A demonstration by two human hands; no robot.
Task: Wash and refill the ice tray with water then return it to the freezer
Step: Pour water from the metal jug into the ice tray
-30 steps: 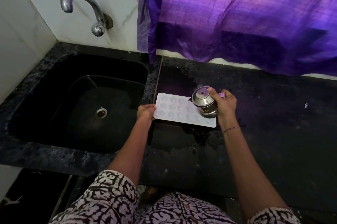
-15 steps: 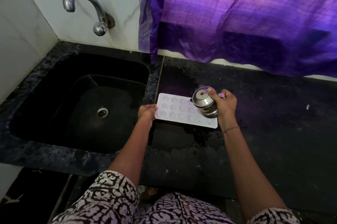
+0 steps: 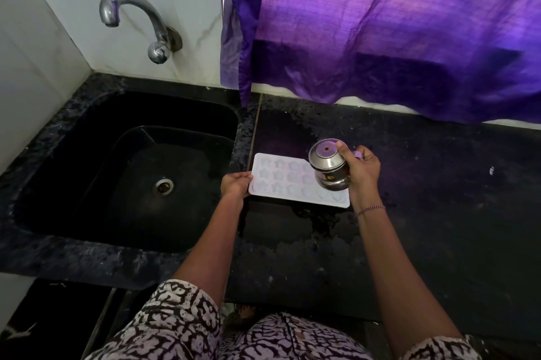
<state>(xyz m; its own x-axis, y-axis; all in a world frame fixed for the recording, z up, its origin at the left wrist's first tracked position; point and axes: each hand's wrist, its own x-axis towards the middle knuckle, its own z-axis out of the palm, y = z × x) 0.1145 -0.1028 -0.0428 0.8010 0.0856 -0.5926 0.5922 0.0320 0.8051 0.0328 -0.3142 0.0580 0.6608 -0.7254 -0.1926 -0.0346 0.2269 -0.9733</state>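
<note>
- Ice tray [image 3: 281, 184], white with star-shaped cells, lies flat on the dark table [image 3: 439, 213], just right of the sink [image 3: 87, 169].
- Left hand [image 3: 235, 184] grips the tray's left edge.
- Right hand [image 3: 363, 172] has its fingers curled round a small steel pot [image 3: 328, 167], tilted above the tray's right end.
- Water marks a wet patch [image 3: 316, 222] on the table just before the tray.
</note>
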